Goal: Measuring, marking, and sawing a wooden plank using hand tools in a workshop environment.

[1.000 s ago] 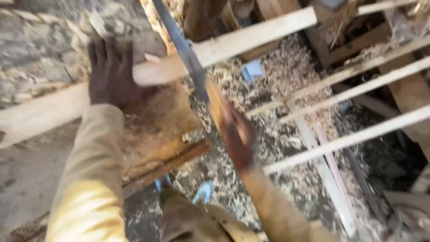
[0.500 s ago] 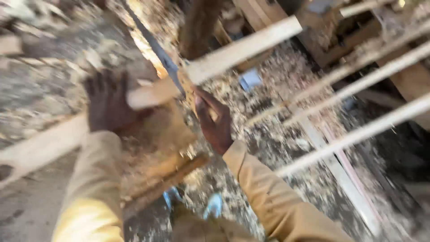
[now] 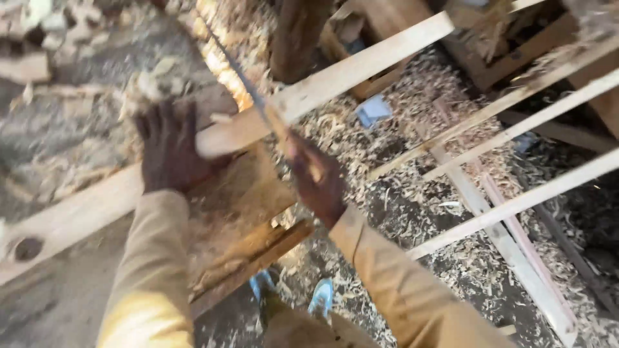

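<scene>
Plank [image 3: 335,77] of pale wood runs from lower left to upper right across your rough wooden tabletop [image 3: 238,206]. Your left hand [image 3: 169,151] lies flat on it, fingers spread, pressing it down. Just to the right, your right hand [image 3: 317,180] grips the wooden handle of a handsaw [image 3: 248,96], its blade crossing the plank. Wood shavings [image 3: 412,135] cover the floor beyond.

Motion blur smears the saw blade [image 3: 235,74]; its teeth and tip, toward eleven o'clock, cannot be made out. The long pale plank [image 3: 335,77] runs off the frame at nine o'clock. The right hand [image 3: 319,183] hides the saw's handle.
</scene>
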